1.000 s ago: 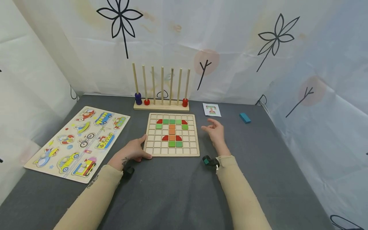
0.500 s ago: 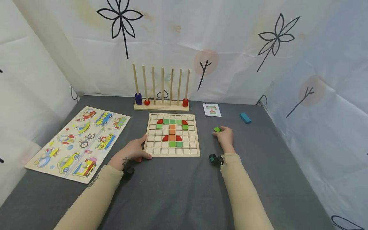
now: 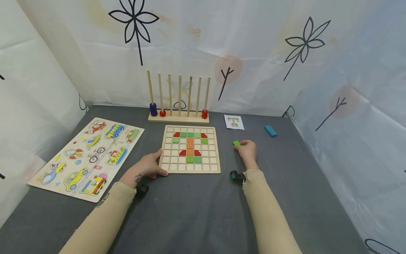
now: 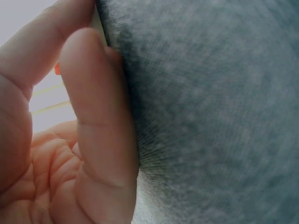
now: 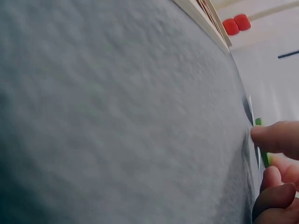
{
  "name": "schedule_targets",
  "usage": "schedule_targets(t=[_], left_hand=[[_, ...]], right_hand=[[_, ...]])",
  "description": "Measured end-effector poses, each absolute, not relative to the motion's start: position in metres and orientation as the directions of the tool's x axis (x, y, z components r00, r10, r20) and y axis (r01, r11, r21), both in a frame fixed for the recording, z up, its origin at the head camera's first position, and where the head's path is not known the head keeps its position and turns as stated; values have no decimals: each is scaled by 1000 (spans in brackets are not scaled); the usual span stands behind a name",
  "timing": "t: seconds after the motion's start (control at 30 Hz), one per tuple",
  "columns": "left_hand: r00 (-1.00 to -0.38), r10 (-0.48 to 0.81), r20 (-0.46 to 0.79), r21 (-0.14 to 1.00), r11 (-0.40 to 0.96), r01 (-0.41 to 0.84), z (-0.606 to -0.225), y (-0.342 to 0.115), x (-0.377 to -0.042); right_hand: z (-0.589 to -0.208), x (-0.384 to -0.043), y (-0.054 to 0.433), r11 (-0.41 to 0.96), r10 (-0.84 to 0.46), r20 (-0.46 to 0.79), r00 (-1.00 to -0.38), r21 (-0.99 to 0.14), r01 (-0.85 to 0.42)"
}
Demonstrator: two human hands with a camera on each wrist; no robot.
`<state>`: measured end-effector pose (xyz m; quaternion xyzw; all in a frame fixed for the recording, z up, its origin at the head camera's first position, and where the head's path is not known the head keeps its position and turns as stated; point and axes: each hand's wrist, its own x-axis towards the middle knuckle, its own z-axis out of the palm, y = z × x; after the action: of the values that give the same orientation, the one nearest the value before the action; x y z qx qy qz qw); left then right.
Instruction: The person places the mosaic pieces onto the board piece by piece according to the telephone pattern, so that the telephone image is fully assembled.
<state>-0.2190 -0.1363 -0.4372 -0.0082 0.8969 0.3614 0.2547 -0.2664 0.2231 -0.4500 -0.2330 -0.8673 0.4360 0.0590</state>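
A wooden grid board (image 3: 207, 168) with green, red and orange pieces in its squares lies flat on the table. My left hand (image 3: 145, 170) holds its near left corner, thumb at the front edge and fingers along the left side. In the left wrist view the thumb (image 4: 96, 107) lies against the board's edge. To the right of the board, my right hand (image 3: 248, 151) pinches a small green block (image 3: 236, 143) low over the table; whether the block touches the cloth I cannot tell. The right wrist view shows only a sliver of this green block (image 5: 259, 122) between the fingers.
Behind the board stands a wooden peg rack (image 3: 178, 119) with purple and red beads. A picture card (image 3: 234, 122) and a blue block (image 3: 270, 131) lie at the back right. A vehicle puzzle board (image 3: 109, 169) lies on the left. Patterned cloth walls surround the grey table (image 3: 190, 211).
The right hand has moved right from beside the board, with fingers apart, and taken hold of the green block, then shifted it slightly left. The left hand has stayed at the board.
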Motion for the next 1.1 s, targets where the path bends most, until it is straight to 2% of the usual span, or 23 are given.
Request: schedule_targets(t=[0.13, 0.27, 0.4, 0.53, 0.8, 0.93, 1.1], left_hand=[[-871, 174, -459, 649, 735, -196, -438, -137, -219], [-870, 172, -463, 642, 741, -195, -439, -137, -219], [-870, 168, -464, 634, 748, -193, -440, -138, -219], [-871, 168, -463, 638, 745, -195, -440, -138, -220], [-869, 170, -464, 632, 751, -191, -438, -137, -219], [-868, 168, -467, 628, 754, -192, -438, -137, -219], [-865, 169, -473, 634, 747, -201, -438, -137, -219]], right_hand=[[-454, -268, 213, 446, 425, -8, -905, -869, 217], [-453, -267, 193, 298, 325, 28, -945, -952, 74], [-448, -261, 167, 186, 186, 11, -983, -982, 24], [-444, -253, 141, 150, 45, -6, -999, -989, 13], [-441, -241, 101, 253, -150, -48, -988, -967, 9], [-443, -239, 90, 396, -200, -48, -979, -917, -36], [-443, -236, 81, 596, -228, -42, -973, -796, -105]])
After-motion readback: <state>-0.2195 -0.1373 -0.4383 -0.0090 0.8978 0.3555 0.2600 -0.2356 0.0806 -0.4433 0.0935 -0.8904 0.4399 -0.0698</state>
